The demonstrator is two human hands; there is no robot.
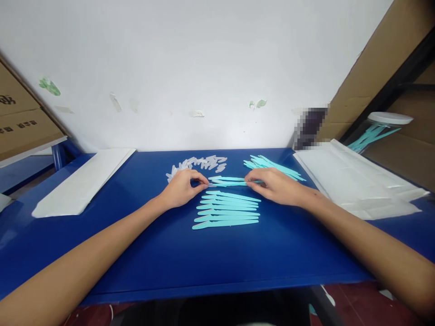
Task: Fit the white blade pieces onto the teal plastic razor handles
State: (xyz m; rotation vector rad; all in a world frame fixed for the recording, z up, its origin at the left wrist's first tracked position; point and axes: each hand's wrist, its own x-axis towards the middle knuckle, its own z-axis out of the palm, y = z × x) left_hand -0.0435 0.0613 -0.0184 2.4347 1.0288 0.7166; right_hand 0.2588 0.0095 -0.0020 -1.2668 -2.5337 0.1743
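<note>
My right hand (pixel 268 183) pinches the handle end of a turquoise eyebrow razor (pixel 227 184) above the blue table. At the razor's other end, my left hand (pixel 185 186) closes thumb and forefinger on a small clear plastic cap (pixel 211 184); whether it sits on the blade is too small to tell. Just behind lies another turquoise razor (pixel 227 179). Nearer me, several razors (pixel 227 213) lie side by side in a row, handles to the right. Loose translucent caps (pixel 204 162) are scattered behind my left hand. A heap of razors (pixel 272 166) lies behind my right hand.
White plastic bags lie flat on the left (pixel 81 185) and in a stack on the right (pixel 350 181). A lidded clear jar (pixel 377 131) with turquoise razors stands at far right. Cardboard boxes (pixel 27 113) flank the blue table (pixel 210 262), and a white wall (pixel 204 72) is behind.
</note>
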